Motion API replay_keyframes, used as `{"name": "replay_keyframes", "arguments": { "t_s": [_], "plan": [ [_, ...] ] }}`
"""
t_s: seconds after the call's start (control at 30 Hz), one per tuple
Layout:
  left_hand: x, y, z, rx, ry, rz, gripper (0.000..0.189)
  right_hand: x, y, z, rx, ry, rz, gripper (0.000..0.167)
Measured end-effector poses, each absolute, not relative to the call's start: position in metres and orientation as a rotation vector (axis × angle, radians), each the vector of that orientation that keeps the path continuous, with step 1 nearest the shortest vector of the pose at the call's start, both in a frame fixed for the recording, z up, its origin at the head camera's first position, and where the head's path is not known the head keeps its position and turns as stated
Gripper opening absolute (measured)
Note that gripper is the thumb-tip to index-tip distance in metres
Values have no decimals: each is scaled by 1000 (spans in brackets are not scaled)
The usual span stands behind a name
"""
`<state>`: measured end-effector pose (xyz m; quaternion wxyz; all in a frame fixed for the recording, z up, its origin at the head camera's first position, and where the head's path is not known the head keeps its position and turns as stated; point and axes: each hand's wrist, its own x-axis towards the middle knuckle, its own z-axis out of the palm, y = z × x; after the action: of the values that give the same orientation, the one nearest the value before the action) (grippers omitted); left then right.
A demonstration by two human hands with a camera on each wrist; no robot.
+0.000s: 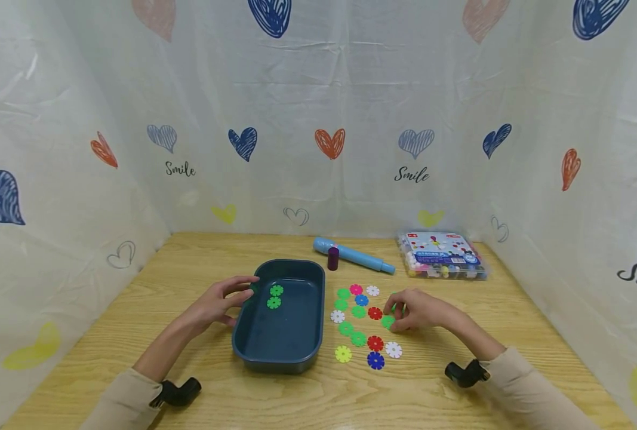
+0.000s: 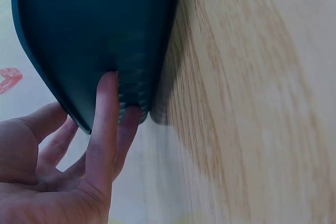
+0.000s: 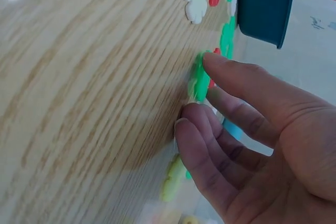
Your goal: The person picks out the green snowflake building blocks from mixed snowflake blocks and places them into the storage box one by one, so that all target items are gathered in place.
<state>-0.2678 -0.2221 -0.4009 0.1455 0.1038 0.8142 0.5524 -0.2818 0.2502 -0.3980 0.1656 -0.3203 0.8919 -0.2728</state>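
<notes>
Green flower piece [image 1: 387, 321] being held by right hand [image 1: 419, 309], dark tray [image 1: 291, 337] being touched by left hand [image 1: 217, 303]

On the right half of the worktop [image 1: 216, 397], the green flower piece is being enclosed by curled right fingers. One edge is being touched by the thumb, and the opposite edge is being met closely by a fingertip; only a narrow gap, filled by the piece, is being left between them. Whether the piece is being lifted cannot be told.

The dark tray is being carried by the worktop slightly nearer its left edge than its right. Its left wall is being touched by the left fingers, which are being held spread and mostly straight, some at the rim and some lower on the outside. Inside, two green pieces [image 1: 274, 303] are being held by the tray floor, just beside each other and toward the left wall.

Between the tray and the right hand, loose flower pieces [image 1: 375, 343] in green, red, white, blue, pink and yellow are being borne flat by the worktop. Toward the far edge, a light blue stick [image 1: 353, 255] is being shown lying aslant, with a purple cylinder [image 1: 332, 259] standing near its left part. Near the far right corner, a clear plastic box [image 1: 443, 255] with a printed top is being supported. Beyond the far edge, the space is being closed off by a white curtain [image 1: 275, 197] printed with hearts.
</notes>
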Motion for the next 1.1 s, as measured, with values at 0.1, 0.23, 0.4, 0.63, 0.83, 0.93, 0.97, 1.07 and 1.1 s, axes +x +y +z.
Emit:
{"name": "replay_keyframes", "arguments": {
  "t_s": [0.1,0.23,0.4,0.63,0.83,0.93,0.97,1.07,1.1],
  "plan": [
    [-268,-222,-401,289,2342,1590,56,-282,250,-399,-902,2543,-765,23],
    [-267,-221,-400,291,2346,1594,56,-282,249,-399,-892,2541,-764,22],
    [-268,-221,-400,297,2344,1599,57,-282,249,-399,-892,2542,-774,21],
    [-267,-222,-400,327,2323,1612,55,-280,251,-402,-909,2547,-823,23],
    [-267,-223,-401,346,2318,1608,55,-280,252,-404,-920,2543,-816,23],
    [-268,-223,-401,342,2320,1607,56,-280,252,-403,-936,2537,-808,22],
    [-268,-223,-401,342,2320,1607,56,-280,253,-403,-944,2533,-808,21],
    [-268,-223,-401,338,2321,1607,56,-279,255,-403,-976,2509,-823,18],
    [-268,-223,-401,337,2323,1606,56,-279,255,-403,-991,2499,-830,16]
  ]
}}
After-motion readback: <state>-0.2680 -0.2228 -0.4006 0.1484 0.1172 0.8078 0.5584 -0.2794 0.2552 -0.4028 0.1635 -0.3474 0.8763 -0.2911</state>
